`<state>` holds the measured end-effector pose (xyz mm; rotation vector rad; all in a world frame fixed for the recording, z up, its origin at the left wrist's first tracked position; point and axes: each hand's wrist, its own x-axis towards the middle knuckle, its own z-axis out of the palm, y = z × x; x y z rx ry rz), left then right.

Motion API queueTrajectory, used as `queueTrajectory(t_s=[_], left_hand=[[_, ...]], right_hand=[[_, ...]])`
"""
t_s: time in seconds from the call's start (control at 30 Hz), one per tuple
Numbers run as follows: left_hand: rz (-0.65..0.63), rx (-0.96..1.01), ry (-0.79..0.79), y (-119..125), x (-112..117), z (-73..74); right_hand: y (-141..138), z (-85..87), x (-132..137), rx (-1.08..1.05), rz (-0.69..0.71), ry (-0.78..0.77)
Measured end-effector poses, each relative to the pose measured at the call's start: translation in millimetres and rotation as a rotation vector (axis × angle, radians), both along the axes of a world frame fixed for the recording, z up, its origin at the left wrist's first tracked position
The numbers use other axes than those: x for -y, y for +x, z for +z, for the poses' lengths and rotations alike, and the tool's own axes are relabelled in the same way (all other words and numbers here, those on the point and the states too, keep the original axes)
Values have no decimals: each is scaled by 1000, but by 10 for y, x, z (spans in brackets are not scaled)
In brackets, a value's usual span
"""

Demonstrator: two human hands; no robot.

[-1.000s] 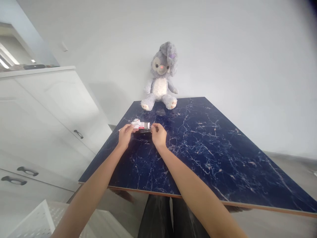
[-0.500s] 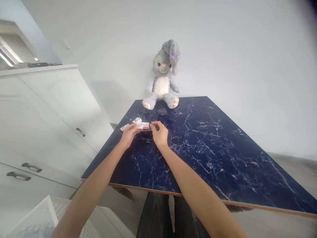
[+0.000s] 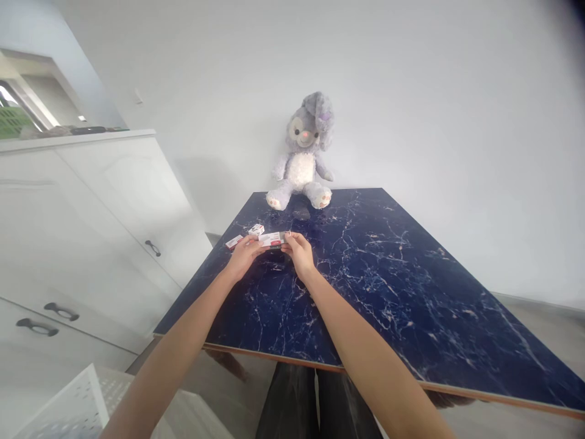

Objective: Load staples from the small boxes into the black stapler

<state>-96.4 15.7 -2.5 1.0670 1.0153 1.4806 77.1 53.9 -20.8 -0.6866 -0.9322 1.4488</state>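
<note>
Blue, white-veined surface (image 3: 388, 292), brown along its near edge. Carton (image 3: 269, 238), white with red, held in two hands toward the far left corner, closer to the left edge than the right.

Left hand (image 3: 244, 256): thumb and fingers drawn nearly together, gripping the carton's left end. Right hand (image 3: 299, 249): fingers bent, small gap only, gripping at its right end. Two others close by: far box (image 3: 256, 230) just beyond the left fingers, left box (image 3: 234, 242) near the left edge. Toy (image 3: 302, 167) sits at the far edge, a little left of its middle.

Step in hand looks like close fingerwork at the carton's right end. Best done, I judge, with the left grip steady and the right light; any push or pull along the carton's length, since thin card would likely crease if squeezed. Left knuckles want care beside the loose boxes.

Hard to make out: print too small to read; both carton ends partly behind fingers. Dark strip (image 3: 275, 247) below the carton: part of it or separate, cannot tell. Left box partly hidden by the left hand. Surface's near right corner cut off.
</note>
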Motion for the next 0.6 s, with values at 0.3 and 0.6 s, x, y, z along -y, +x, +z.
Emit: queueTrajectory(t_s=[0.3, 0.6], left_hand=[[-67, -58, 16, -35, -8, -42], [-74, -96, 7, -98, -9, -36]], right_hand=[[-5, -3, 28, 191, -71, 101], [-3, -53, 6, 272, -141, 85]])
